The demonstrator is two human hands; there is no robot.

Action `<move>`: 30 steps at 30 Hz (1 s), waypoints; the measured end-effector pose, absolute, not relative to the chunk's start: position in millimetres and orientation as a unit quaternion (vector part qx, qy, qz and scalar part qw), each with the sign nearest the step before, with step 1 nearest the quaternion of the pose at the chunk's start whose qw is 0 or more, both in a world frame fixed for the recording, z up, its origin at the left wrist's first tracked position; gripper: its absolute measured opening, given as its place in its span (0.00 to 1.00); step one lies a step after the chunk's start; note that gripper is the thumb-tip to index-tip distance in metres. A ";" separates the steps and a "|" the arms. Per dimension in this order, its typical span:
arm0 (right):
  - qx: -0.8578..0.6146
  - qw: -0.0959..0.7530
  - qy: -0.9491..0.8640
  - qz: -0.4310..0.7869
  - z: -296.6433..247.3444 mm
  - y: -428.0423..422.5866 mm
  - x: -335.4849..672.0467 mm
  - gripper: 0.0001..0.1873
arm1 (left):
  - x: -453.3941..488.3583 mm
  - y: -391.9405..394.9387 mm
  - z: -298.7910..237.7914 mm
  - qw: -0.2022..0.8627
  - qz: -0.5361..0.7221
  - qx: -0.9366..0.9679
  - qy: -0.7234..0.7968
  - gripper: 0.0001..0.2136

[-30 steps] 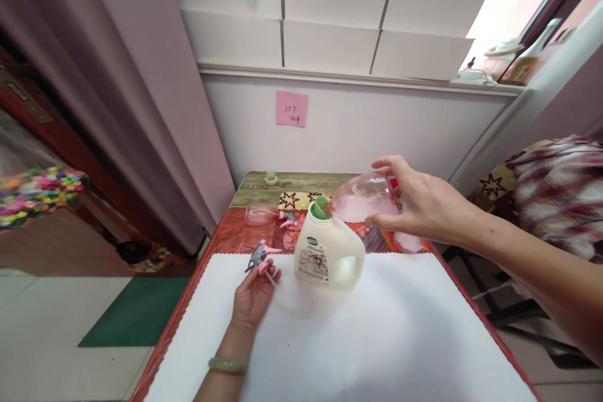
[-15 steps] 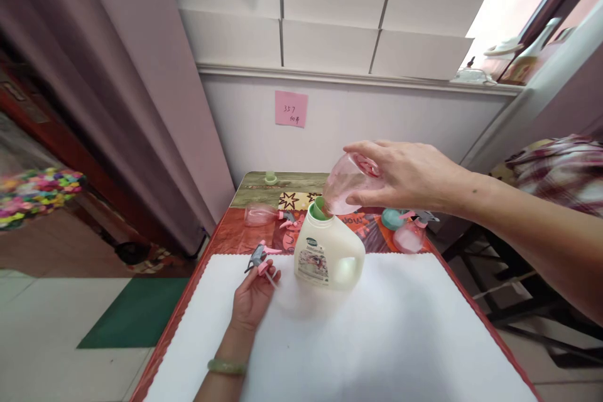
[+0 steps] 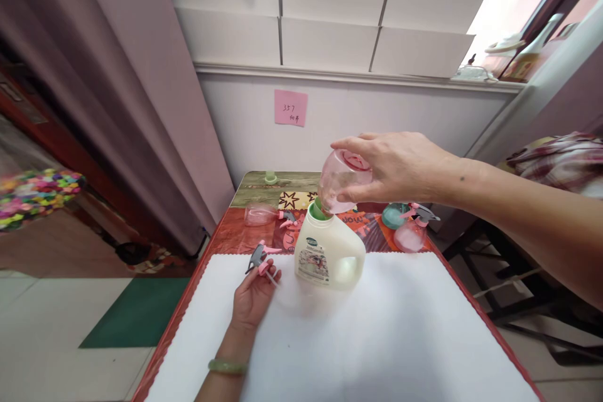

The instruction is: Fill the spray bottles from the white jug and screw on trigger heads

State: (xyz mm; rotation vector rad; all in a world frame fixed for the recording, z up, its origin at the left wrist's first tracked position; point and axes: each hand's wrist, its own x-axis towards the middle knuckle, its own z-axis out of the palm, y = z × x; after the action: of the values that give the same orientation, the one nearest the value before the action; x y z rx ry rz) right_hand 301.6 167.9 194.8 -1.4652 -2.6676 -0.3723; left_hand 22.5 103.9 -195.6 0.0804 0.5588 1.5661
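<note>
A cream-coloured detergent jug [image 3: 334, 251] with a green inner spout [image 3: 316, 210] stands upright on the white mat. My right hand [image 3: 386, 169] grips a clear pink spray bottle [image 3: 333, 177] by its base end, tipped upside down with its neck at the jug's mouth. Whether liquid is running I cannot tell. To the left of the jug, my left hand [image 3: 254, 298] is closed around a grey and pink spray head [image 3: 260, 259], whose thin tube points to the lower right.
Behind the jug at left, a pink spray bottle [image 3: 261, 215] lies on its side. At right, another pink spray bottle [image 3: 411, 235] stands beside a teal round object [image 3: 394, 216]. A green cap [image 3: 270, 178] sits at the table's back edge. A dark stool [image 3: 499, 289] is on the right.
My right hand has moved slightly left and up, turning the pink bottle steeper over the jug's mouth. The left hand and the jug have stayed put.
</note>
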 end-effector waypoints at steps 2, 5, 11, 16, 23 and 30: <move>-0.479 0.040 -0.869 -0.120 194.3 167.8 302.2 0.41 | 22.1 104.0 -195.8 0.674 0.694 0.034 0.250 0.09; -0.481 0.043 -0.868 -0.117 193.3 168.3 303.4 0.41 | 21.6 103.6 -195.6 0.676 0.692 0.032 0.251 0.09; -0.484 0.046 -0.867 -0.111 192.1 168.6 305.8 0.42 | 21.3 103.4 -195.4 0.680 0.687 0.026 0.254 0.09; -0.483 0.064 -0.866 -0.109 192.0 167.1 309.3 0.42 | 21.2 104.5 -195.3 0.682 0.684 0.021 0.259 0.10; -0.480 0.131 -0.865 -0.070 175.3 169.7 325.7 0.41 | 22.2 104.6 -191.3 0.681 0.683 0.016 0.264 0.11; -0.521 0.334 -0.761 0.192 116.5 167.7 386.0 0.36 | 29.2 103.6 -177.5 0.670 0.697 0.000 0.255 0.16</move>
State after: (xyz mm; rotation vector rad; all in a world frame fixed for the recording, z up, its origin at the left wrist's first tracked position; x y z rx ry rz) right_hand 386.0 167.7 116.5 -1.3608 -1.9864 0.5022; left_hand 29.2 103.6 -177.5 0.0010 0.5755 1.5710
